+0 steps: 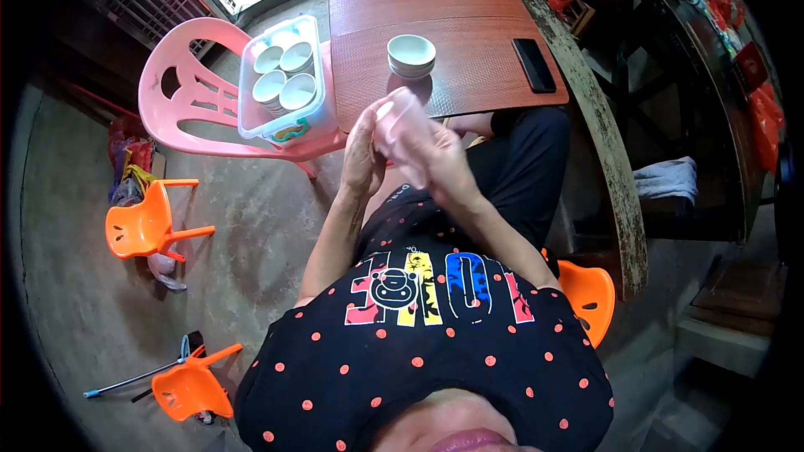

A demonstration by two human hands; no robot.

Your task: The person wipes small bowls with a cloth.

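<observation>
In front of my chest, over my lap, both hands are closed round a pink cloth (pixel 406 130), slightly blurred. My left hand (pixel 363 157) grips its left side, fingers pointing up. From the right, my right hand (pixel 448 169) presses into the folds. A pale edge shows at the cloth's upper left; whether something is wrapped inside I cannot tell. Just beyond, a short stack of white bowls (pixel 411 54) stands upright on the reddish-brown table (pixel 377 8). Left of the table, a clear plastic box (pixel 280 130) holds several stacks of white bowls (pixel 297 92).
The box rests on a pink plastic chair (pixel 188 84). A black phone (pixel 533 65) lies at the table's right side. Along that side runs a worn wooden bench (pixel 603 142). Orange stools (pixel 138 222) stand on the floor at left, and an orange seat (pixel 589 297) shows behind me at right.
</observation>
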